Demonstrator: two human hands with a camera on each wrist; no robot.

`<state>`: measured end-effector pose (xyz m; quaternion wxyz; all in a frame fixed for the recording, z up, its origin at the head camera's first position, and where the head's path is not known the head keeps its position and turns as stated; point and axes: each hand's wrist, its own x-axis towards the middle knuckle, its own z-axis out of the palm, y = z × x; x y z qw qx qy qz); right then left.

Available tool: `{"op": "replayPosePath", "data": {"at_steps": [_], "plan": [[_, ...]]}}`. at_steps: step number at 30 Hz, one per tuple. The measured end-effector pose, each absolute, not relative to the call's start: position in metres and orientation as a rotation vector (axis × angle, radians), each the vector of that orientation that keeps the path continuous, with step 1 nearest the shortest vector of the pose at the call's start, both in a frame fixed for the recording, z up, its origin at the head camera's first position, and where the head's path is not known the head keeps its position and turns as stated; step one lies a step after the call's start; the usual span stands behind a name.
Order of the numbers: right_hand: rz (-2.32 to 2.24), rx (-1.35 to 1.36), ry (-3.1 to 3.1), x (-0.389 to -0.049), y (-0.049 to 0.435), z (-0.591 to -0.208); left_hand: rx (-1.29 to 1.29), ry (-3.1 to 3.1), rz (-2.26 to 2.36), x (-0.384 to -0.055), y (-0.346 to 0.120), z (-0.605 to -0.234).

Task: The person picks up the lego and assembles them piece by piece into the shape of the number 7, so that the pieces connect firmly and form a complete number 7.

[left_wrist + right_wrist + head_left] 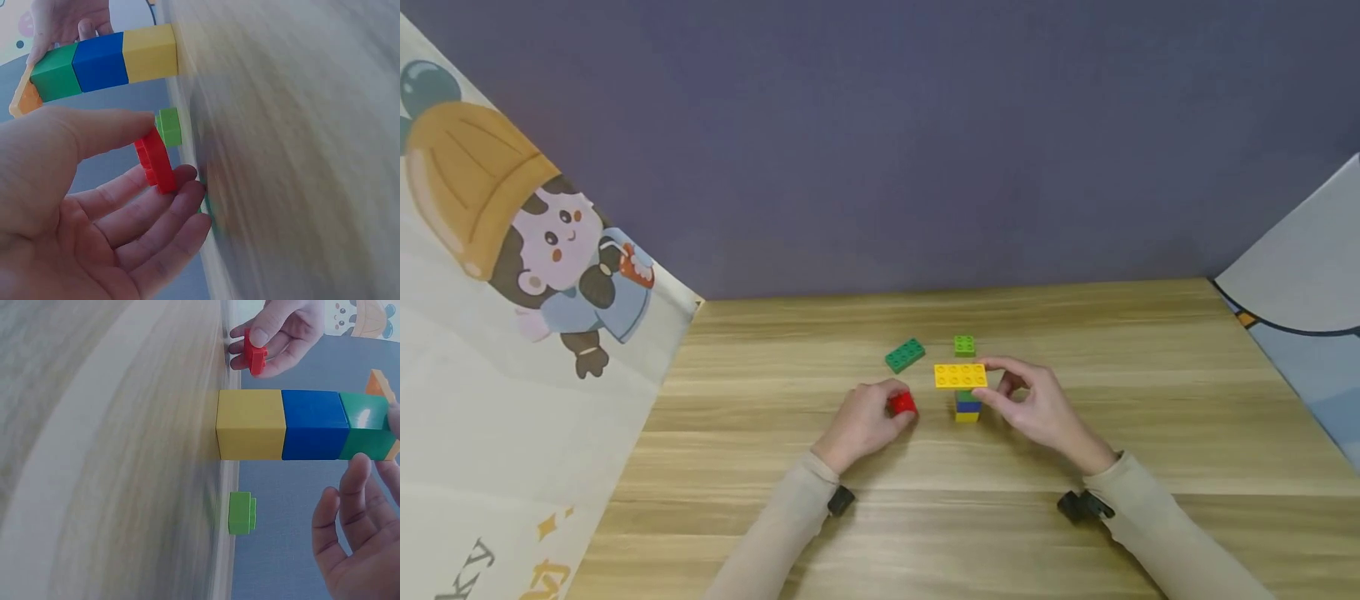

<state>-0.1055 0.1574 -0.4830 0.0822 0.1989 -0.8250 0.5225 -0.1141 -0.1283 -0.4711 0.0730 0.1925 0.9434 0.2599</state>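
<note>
Right fingers (997, 401) pinching yellow brick (960, 376) at block tower's (315, 425) top; left fingers (115, 130) pinching red brick (159, 164), left of tower. Head view only: lettering "ky" (479, 556), far left of tower.

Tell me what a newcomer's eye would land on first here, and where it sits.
Probably the bright yellow brick, held by the right hand at the top of an upright stack. Next, likely the red brick in the left hand, left of the stack, and the large cartoon figure at the head view's left.
</note>
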Motion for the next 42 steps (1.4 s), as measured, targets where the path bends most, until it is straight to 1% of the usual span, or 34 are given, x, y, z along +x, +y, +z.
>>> {"op": "replayPosePath", "data": {"at_steps": [5, 10, 22, 27, 36, 42], "plan": [[1.566, 0.609, -2.454, -0.105, 0.158, -0.484, 0.588, 2.795, 0.84, -0.116, -0.131, -0.47], [1.564, 0.605, -2.461, -0.105, 0.157, -0.482, 0.6, 2.726, 1.002, -0.119, -0.132, -0.467], [1.564, 0.583, -2.46, -0.098, 0.15, -0.482, 0.512, 2.599, 1.364, -0.115, -0.137, -0.459], [1.564, 0.569, -2.471, -0.091, 0.149, -0.482, 0.505, 2.592, 1.423, -0.112, -0.138, -0.458], [1.559, 0.579, -2.467, -0.091, 0.15, -0.482, 0.44, 2.577, 1.484, -0.111, -0.138, -0.458], [1.548, 0.576, -2.481, -0.093, 0.151, -0.486, 0.447, 2.571, 1.496, -0.112, -0.138, -0.458]]}}
